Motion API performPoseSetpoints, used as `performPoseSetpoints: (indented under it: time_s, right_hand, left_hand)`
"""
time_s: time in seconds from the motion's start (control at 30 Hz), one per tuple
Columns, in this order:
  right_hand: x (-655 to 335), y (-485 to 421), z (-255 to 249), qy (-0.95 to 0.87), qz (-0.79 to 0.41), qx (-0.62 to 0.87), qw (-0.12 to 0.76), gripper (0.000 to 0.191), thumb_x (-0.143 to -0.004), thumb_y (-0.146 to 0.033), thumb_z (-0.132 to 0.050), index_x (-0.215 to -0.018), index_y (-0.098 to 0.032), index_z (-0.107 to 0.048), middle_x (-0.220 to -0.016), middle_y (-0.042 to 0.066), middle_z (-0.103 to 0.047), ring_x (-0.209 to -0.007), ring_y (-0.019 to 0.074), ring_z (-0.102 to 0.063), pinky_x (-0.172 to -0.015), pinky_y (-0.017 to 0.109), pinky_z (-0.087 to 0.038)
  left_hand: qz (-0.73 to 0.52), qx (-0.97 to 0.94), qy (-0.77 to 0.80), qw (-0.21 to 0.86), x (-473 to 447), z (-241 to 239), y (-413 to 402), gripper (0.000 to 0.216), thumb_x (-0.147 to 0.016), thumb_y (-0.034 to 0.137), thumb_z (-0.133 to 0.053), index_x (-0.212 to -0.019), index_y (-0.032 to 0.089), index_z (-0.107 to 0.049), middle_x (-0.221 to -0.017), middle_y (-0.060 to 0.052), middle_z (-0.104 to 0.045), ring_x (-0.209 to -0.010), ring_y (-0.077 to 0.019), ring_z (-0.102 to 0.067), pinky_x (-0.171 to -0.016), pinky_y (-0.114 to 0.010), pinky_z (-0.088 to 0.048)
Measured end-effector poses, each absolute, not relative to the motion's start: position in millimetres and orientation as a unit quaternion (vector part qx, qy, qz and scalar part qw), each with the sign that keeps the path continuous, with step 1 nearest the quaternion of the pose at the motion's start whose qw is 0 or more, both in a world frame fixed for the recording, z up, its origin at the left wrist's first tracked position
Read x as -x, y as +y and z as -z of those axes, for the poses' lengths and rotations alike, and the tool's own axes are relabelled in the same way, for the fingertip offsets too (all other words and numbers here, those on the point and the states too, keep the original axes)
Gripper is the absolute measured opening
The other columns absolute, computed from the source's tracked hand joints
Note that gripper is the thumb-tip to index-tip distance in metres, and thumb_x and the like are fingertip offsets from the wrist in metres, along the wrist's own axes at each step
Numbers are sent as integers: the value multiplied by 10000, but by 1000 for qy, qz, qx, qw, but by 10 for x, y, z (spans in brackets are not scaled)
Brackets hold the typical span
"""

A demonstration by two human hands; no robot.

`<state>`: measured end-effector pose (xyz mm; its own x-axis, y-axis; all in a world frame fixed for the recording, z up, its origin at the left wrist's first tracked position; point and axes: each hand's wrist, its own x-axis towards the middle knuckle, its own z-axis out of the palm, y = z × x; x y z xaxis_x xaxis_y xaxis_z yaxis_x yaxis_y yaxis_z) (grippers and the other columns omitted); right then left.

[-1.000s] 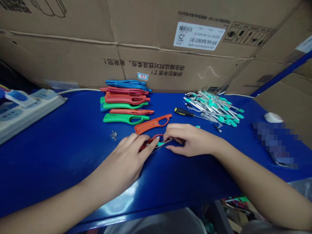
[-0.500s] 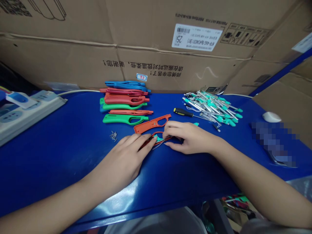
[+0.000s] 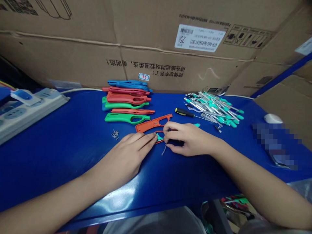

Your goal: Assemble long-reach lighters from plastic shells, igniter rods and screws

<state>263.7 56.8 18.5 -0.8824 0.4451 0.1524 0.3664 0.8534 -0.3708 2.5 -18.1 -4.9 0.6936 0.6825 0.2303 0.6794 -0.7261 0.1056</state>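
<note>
An orange lighter shell half (image 3: 159, 142) lies on the blue table with a teal trigger (image 3: 160, 136) inside it, mostly covered by my hands. My left hand (image 3: 130, 152) has its fingers pressed together over the shell's left end, gripping it. At the shell's right end, my right hand (image 3: 186, 139) pinches a thin pale tube (image 3: 164, 150), whose free end points down toward me. Just behind lies the matching orange shell half (image 3: 151, 124), its hollow side up. What sits under my left fingers is hidden.
Stacked green, red and blue lighter shells (image 3: 128, 117) stand at the back. Small screws (image 3: 115, 134) lie left of my hands. A screwdriver (image 3: 184, 112) rests beside a heap of metal lighter rods with teal parts (image 3: 214, 107). A power strip (image 3: 29, 110) occupies the left; cardboard (image 3: 146, 45) walls the back.
The thin tube's free end has swung from lying along the shell to hanging down and right, by my right thumb. My left hand stays on the shell. The view has shifted slightly.
</note>
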Motion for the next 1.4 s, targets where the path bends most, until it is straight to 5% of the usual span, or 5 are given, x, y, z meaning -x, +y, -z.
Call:
performPoseSetpoints:
  time_s: [0.17, 0.3, 0.7, 1.0, 1.4]
  right_hand:
    - [-2662, 563, -239, -944, -221, 218, 115, 129, -836, -170, -634, -936, -199, -557, -1048, 39, -574, -802, 138, -528, -686, 262, -407]
    - [-2624, 599, -216, -939, -229, 223, 131, 107, -948, -208, -551, -862, -202, -488, -900, 17, -534, -771, 137, -482, -688, 258, -385]
    - [-2600, 628, -179, -929, -240, 240, 144, 112, -918, -88, -517, -896, -197, -514, -846, 9, -559, -714, 135, -467, -669, 246, -382]
    - [-2608, 615, -166, -946, -203, 216, 128, 291, -995, -150, -456, -1243, -194, -603, -1098, 85, -641, -962, 184, -606, -809, 302, -477]
    - [-2537, 496, -242, -974, -3, 226, -12, 532, -976, -191, -466, -1505, -163, -513, -1131, 133, -619, -782, 202, -585, -575, 304, -390]
  left_hand:
    - [-205, -884, 410, 85, -19, 8, -171, 425, -1014, 146, -462, -1436, 141, -506, -1387, -124, -643, -1240, -250, -623, -1032, -414, -553]
    - [-229, -870, 425, 96, -23, 3, -171, 334, -1035, 217, -473, -1343, 140, -576, -1336, -133, -665, -1208, -254, -655, -1018, -423, -575]
    - [-184, -906, 378, 54, -27, -31, -171, 430, -993, 92, -447, -1372, 186, -627, -1345, -120, -635, -1208, -273, -613, -1005, -442, -579]
    - [-158, -917, 365, 40, -24, -48, -127, 468, -961, 69, -465, -1389, 179, -619, -1379, -109, -634, -1231, -287, -595, -1033, -459, -565]
    - [-90, -915, 393, -6, -12, -1, -197, 538, -931, 49, -468, -1441, 191, -566, -1337, -159, -611, -1120, -316, -657, -819, -458, -644]
